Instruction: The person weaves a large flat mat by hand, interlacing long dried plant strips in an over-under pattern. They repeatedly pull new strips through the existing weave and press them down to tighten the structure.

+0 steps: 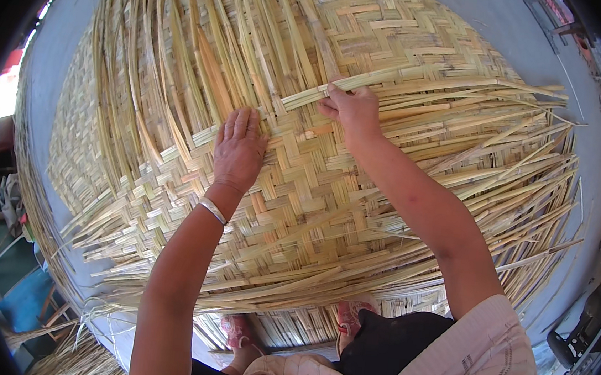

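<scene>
A large woven mat (313,210) of pale bamboo strips fills the view, with many loose strip ends fanning out at its left and right. My left hand (238,146) lies flat on the woven part, fingers together, pressing down near the loose upright strips. There is a silver bangle (213,210) on that wrist. My right hand (350,108) pinches one long flat strip (410,79) that runs to the right across the weave. My feet in pink sandals (354,313) show under the mat's near edge.
Grey floor (493,26) surrounds the mat. A bundle of loose strips (78,361) lies at the lower left beside a blue object (22,302). A wheeled dark machine (593,313) stands at the right edge. More woven matting (302,327) lies beneath the near edge.
</scene>
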A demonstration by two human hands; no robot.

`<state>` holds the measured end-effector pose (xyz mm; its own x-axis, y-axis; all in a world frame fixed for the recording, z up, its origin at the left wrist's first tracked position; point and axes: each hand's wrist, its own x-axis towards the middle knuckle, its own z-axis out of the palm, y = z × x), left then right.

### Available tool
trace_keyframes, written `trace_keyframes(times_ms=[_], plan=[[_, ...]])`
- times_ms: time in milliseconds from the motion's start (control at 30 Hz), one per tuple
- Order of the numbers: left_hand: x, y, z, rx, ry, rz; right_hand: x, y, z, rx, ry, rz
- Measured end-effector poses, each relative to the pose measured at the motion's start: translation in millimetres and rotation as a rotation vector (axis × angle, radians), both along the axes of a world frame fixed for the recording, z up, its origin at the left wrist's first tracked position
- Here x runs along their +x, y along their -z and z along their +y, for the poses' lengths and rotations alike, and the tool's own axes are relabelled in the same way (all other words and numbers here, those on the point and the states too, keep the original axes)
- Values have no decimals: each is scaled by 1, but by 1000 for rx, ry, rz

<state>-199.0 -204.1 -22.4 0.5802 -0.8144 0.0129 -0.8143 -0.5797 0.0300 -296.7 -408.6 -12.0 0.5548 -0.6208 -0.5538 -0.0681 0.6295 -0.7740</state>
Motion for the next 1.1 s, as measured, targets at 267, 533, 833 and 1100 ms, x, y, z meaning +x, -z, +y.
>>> trace_keyframes(times_ms=[267,533,833,1100], plan=[[19,-47,-21,71,129,67,-13,-1,-10,268,80,-180],[4,-41,-92,-279,85,491,-32,-6,-30,339,40,-276],[22,-48,-113,-123,-162,735,-17,-17,-66,161,-274,-252],[2,-39,-111,-406,-398,632,46,-7,-88,-812,-644,202]])
